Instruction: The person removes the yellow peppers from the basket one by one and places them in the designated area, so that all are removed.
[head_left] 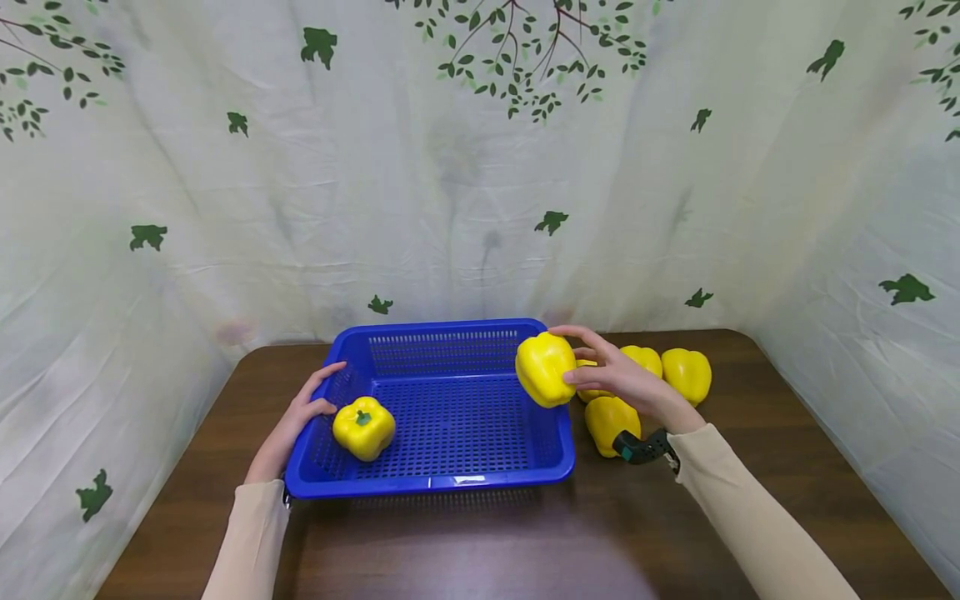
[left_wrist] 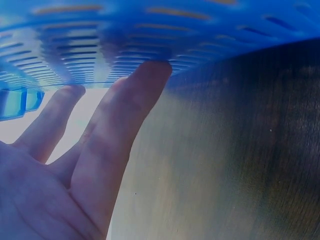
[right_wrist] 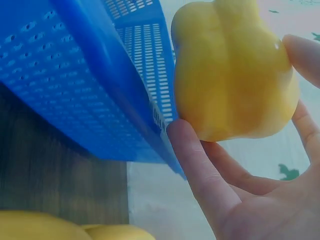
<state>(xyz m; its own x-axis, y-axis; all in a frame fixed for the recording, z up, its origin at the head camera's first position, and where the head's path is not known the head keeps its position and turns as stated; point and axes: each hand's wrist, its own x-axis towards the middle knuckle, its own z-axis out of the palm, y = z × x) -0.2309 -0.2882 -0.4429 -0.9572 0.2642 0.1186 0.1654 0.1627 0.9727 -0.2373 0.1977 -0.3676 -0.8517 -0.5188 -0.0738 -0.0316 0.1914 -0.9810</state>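
Observation:
My right hand [head_left: 624,375] holds a yellow bell pepper [head_left: 543,370] over the right rim of a blue plastic basket [head_left: 457,425]. In the right wrist view, thumb and fingers clasp the sides of this pepper [right_wrist: 232,75], which hangs beside the basket's wall [right_wrist: 60,75]. At the basket's left side, my left hand [head_left: 294,418] grips the rim. The left wrist view has its lower fingers [left_wrist: 112,135] against the outside of the slotted wall [left_wrist: 80,55]. Inside the basket, a second yellow bell pepper [head_left: 363,429] sits at the left, its green stem facing up.
Several more yellow bell peppers [head_left: 686,375] lie on the brown wooden table [head_left: 450,550] right of the basket, one [head_left: 611,425] nearer the front. A pale curtain [head_left: 360,183] with leaf prints hangs behind the table and along both sides.

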